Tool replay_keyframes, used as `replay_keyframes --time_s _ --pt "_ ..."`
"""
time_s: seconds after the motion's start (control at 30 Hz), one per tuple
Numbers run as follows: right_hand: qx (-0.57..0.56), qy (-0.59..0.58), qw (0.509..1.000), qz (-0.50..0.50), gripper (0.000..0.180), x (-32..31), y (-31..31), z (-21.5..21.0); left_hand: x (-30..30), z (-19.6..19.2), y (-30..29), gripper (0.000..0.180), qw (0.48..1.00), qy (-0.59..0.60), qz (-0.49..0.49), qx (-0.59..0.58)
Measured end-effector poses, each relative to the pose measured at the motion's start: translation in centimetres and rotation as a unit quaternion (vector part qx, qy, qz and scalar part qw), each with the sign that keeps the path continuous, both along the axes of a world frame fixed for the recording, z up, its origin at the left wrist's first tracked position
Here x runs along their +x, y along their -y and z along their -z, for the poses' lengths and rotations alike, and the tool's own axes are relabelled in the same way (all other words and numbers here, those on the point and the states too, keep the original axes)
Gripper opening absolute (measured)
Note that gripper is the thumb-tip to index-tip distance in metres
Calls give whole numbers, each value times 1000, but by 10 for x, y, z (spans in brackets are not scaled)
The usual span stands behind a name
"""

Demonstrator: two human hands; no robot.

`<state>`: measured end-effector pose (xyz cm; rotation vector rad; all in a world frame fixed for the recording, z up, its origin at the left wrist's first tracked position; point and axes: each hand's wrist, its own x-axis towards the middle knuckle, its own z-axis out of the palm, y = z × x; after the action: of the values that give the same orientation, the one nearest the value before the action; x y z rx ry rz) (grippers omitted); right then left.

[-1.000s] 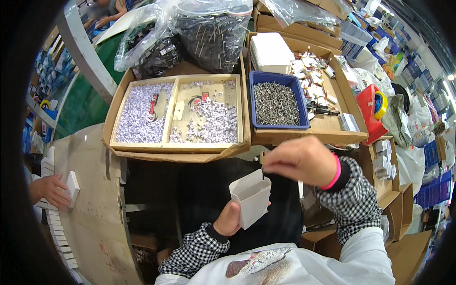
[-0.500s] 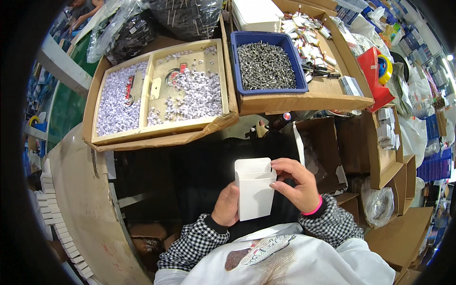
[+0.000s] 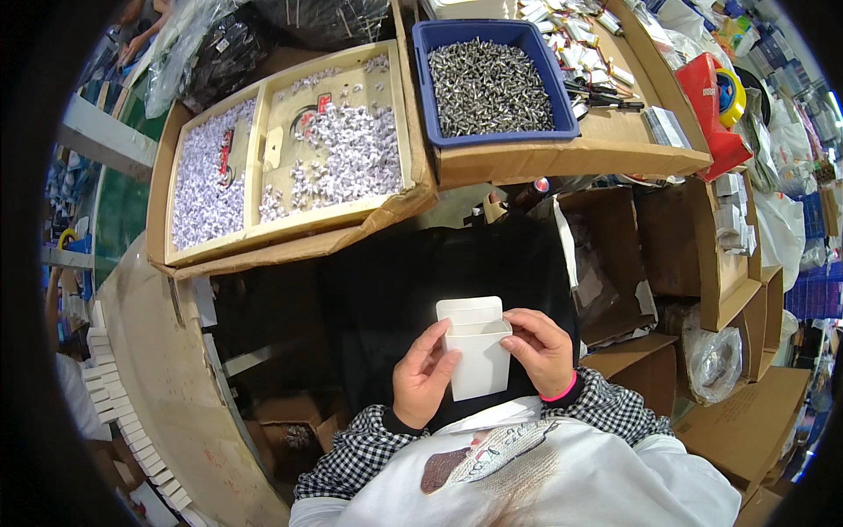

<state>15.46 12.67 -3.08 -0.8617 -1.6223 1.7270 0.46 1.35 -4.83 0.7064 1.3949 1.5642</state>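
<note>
A small white cardboard box (image 3: 479,356) stands upright in front of my chest with its top flap raised. My left hand (image 3: 421,378) grips its left side and my right hand (image 3: 537,350) grips its right side, fingertips at the open mouth. What lies inside the box is hidden. Above them, a blue bin (image 3: 493,83) holds many small metal parts. To its left, a shallow cardboard tray (image 3: 290,224) with two compartments holds heaps of small white pieces.
Rows of white boxes (image 3: 123,430) line the curved table at the left. Open brown cartons (image 3: 676,263) stand at the right beside a red object (image 3: 716,97). Plastic bags (image 3: 211,48) lie behind the tray. A dark gap lies under my hands.
My right hand came down from the tray area to the box. Both hands have drawn the box lower and closer to my chest, now gripping it from both sides.
</note>
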Motion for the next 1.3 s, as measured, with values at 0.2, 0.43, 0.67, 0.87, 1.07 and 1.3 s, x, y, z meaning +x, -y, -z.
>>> replay_keyframes --time_s 0.2,0.43,0.67,0.87,1.07,1.3 --pt "-96 8 991 -93 17 7 -18 1 -4 -7 4 25 998 34 54 -11" --pt "-224 -13 966 -126 25 2 -30 -7 -11 -14 0 10 997 36 66 3" --pt "29 26 981 -190 19 0 -31 -14 -17 -10 -11 19 996 -31 60 55" --pt "56 62 964 -254 20 4 -49 -28 -11 -12 -8 22 985 103 113 83" --pt "249 138 924 -256 22 -6 -51 -42 -1 -10 -13 37 990 73 115 21" --pt "326 176 902 -223 24 -7 -39 -52 8 -13 -15 91 979 -139 141 -48"
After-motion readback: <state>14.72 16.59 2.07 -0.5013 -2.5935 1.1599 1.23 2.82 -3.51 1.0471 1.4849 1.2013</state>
